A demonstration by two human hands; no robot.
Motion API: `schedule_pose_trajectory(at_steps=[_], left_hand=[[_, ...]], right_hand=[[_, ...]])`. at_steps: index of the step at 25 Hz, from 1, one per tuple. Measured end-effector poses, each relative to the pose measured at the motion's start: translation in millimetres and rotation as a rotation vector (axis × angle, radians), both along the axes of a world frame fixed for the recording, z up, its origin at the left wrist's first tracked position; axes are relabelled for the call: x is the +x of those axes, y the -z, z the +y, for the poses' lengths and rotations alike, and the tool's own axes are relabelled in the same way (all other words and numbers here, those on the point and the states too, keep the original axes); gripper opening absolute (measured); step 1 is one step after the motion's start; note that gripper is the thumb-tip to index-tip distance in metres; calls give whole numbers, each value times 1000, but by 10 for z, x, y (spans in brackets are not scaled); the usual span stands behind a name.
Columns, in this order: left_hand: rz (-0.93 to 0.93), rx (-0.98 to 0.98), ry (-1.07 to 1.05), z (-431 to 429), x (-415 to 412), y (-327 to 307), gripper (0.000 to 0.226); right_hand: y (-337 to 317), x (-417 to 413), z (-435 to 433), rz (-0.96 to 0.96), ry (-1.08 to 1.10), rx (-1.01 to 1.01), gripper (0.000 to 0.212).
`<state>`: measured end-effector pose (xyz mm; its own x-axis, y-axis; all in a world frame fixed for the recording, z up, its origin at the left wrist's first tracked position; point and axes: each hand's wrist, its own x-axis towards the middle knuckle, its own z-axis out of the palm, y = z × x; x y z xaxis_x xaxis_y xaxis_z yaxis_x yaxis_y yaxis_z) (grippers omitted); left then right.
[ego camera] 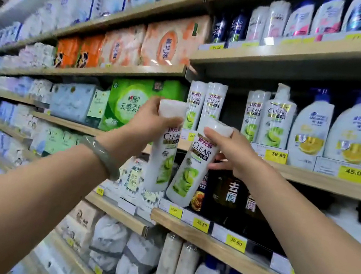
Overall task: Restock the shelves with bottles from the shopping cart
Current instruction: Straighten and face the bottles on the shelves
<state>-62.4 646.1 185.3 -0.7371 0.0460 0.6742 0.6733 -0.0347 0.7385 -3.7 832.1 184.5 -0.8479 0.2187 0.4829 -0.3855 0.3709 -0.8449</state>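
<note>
Nearest, left forearm [35,184] with a grey-green bangle [102,155] and right forearm [314,231], both stretched forward and up. Left hand [151,120] wrapped round the top of a white CLEAR bottle [163,157], held almost upright; right hand [232,150] grasping a second CLEAR bottle [193,170] near its cap, tilted, just right of the first. Both bottles in the air before the middle shelf [310,180], near its matching row of bottles [205,105], left of the yellow 39.90 tag [278,155].
</note>
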Motion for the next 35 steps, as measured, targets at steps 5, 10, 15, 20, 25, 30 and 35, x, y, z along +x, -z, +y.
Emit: schedule_pose_trajectory(at_steps=[5,10,15,20,25,30,35], left_hand=[[204,56,191,157,71,-493,48],[384,11,322,305,-100,-758,45],[443,77,421,489,-473,-1023,51],[421,83,571,774,-906,-1190,53],[395,-27,662,1149,-1232,-1236,48],[363,-138,640,1347,-1468,-1246,42],[326,-93,523,1438,-1689,-1392,47]], right_hand=[[-402,109,205,190,13,-143,41],[-688,128,393,445,65,-236,40],[-1004,98,526,582,149,-137,45],[-1221,-21,560,621,283,-39,37],[-1187,-284,627,538,429,65,34],[-1238,-585,719,483,592,89,38],[-1383,-862,824,458,824,177,45]])
